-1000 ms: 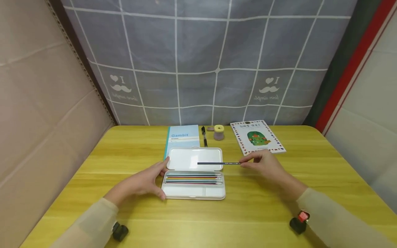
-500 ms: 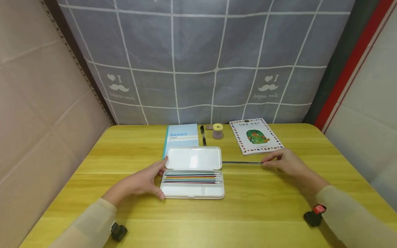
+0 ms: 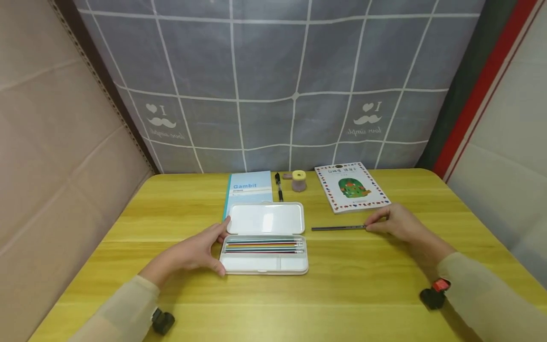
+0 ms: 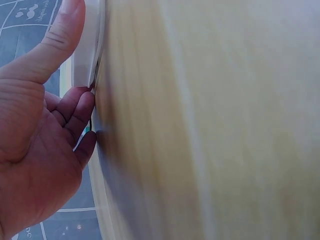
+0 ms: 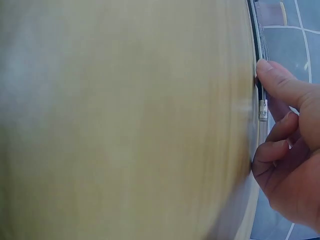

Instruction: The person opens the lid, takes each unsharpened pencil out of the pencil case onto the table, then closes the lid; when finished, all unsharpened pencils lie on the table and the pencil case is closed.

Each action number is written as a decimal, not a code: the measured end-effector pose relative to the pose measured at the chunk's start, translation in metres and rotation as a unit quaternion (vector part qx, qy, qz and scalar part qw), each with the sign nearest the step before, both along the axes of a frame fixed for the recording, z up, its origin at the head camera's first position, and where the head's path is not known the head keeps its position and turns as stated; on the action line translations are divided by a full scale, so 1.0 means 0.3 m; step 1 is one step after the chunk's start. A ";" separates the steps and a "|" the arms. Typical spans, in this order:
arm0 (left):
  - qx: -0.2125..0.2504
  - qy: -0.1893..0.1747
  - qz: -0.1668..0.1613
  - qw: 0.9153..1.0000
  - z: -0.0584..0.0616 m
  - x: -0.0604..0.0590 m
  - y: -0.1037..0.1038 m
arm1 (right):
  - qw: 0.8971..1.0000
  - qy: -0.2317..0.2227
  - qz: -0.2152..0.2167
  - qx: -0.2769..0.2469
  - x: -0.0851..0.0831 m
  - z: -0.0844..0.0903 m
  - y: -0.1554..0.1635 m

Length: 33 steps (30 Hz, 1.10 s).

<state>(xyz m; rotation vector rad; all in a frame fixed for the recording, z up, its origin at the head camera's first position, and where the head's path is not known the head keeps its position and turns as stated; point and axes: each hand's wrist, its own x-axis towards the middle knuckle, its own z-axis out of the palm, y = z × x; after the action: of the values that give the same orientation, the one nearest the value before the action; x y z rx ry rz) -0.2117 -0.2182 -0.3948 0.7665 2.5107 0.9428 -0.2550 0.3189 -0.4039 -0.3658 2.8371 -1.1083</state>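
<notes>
Place: a makeshift study corner is suggested.
Surface: a yellow wooden desk (image 3: pixel 171 213) is seen across the lower frame.
Backdrop: a grey gridded cloth (image 3: pixel 265 71) is hung above.
Stationery: a notebook (image 3: pixel 249 186) and pencil case (image 3: pixel 265 237) are laid at centre.

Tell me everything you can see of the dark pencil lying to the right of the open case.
The dark pencil is thin and straight with a dark barrel; the right wrist view shows a metal ferrule at its right end. It lies flat on the yellow wooden table, running left to right, apart from the white pencil case and in front of the illustrated booklet. The right hand touches its right end with thumb and fingertips. Its tip is too small to judge.
</notes>
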 end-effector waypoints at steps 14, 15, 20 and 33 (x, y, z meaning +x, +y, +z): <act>-0.004 -0.003 0.001 1.000 0.015 -0.004 -0.002 | 0.999 0.008 -0.026 0.020 0.004 0.003 -0.016; -0.004 -0.007 0.002 1.000 0.015 -0.005 0.001 | 0.999 0.009 -0.027 0.021 0.005 0.003 -0.014; -0.004 -0.015 0.005 1.000 0.011 -0.007 0.011 | 0.999 0.004 -0.036 0.026 0.000 0.002 -0.008; -0.009 -0.010 0.007 1.000 0.017 -0.005 0.013 | 0.999 -0.003 -0.042 0.016 0.000 0.003 -0.012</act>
<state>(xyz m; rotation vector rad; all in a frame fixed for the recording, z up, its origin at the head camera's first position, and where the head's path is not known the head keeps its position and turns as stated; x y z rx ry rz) -0.2133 -0.2143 -0.3898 0.7306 2.5078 0.9263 -0.2549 0.3153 -0.4029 -0.2437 2.8860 -1.0745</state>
